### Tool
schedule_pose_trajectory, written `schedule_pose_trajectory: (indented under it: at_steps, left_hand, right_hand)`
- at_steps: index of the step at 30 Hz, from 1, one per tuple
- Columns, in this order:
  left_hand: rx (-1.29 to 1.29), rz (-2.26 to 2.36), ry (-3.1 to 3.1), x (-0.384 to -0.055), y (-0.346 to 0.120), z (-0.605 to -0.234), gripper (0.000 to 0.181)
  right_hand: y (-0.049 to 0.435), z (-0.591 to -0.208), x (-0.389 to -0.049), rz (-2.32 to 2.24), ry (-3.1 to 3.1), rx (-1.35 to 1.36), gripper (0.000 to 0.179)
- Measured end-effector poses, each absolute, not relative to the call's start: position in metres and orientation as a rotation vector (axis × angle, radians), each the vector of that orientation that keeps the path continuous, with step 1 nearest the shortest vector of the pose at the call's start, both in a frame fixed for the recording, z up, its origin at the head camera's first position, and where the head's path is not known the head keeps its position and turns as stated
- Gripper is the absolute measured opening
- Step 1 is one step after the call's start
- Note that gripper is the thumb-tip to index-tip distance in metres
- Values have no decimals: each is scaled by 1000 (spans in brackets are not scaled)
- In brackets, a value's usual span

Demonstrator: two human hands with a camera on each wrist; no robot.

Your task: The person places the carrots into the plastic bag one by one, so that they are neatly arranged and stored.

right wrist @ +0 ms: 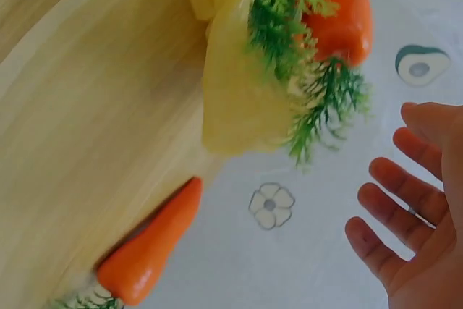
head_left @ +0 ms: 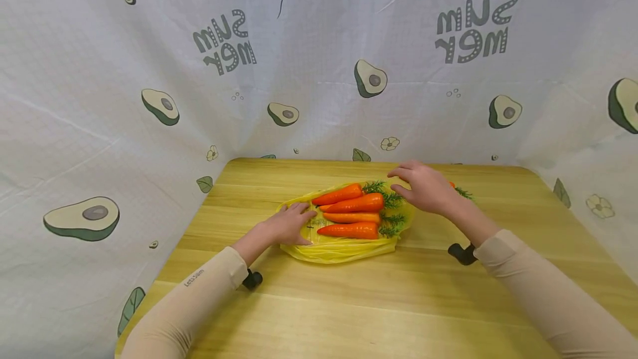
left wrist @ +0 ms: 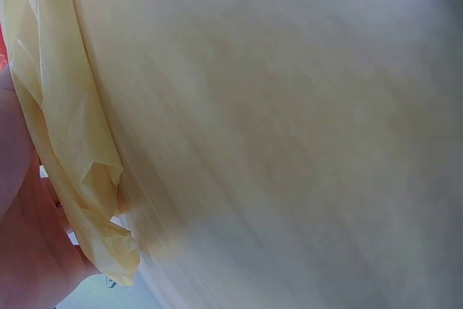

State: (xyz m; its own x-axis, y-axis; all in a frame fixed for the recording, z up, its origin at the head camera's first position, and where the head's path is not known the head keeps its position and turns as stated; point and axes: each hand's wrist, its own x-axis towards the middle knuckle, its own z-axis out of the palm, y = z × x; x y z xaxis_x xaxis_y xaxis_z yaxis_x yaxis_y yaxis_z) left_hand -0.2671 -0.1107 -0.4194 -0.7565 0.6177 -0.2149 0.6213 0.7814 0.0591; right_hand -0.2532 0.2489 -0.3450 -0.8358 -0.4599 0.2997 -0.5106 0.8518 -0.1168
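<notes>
Several orange carrots (head_left: 351,230) with feathery green tops (head_left: 392,219) lie side by side on a yellow plastic bag (head_left: 331,255), tips toward the left. My left hand (head_left: 289,224) rests on the bag's left end with its fingers spread, close to the carrot tips. In the left wrist view, the crinkled bag edge (left wrist: 69,128) runs along the hand. My right hand (head_left: 425,186) is raised over the right end of the bag, by the green tops, fingers loosely bent and holding nothing. Another carrot (right wrist: 153,245) lies apart on the table, mostly hidden behind the right hand in the head view.
A wooden table (head_left: 319,309) with rounded far corners carries everything. White curtains (head_left: 319,43) printed with avocados, leaves and lettering hang behind it and along both sides. A small black device (head_left: 252,280) is strapped at each wrist.
</notes>
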Motion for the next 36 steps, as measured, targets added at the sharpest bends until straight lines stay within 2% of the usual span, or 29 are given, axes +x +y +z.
schedule_pose_trajectory:
  at_steps: [16,36]
  left_hand:
    - [974,-1,2748,-269,-112,-422,84]
    - [969,-19,2752,-269,-111,-421,84]
  right_hand:
    - [301,-359,-268,340,-2895,460,36]
    - [361,-389,-283,346,-3034,286,48]
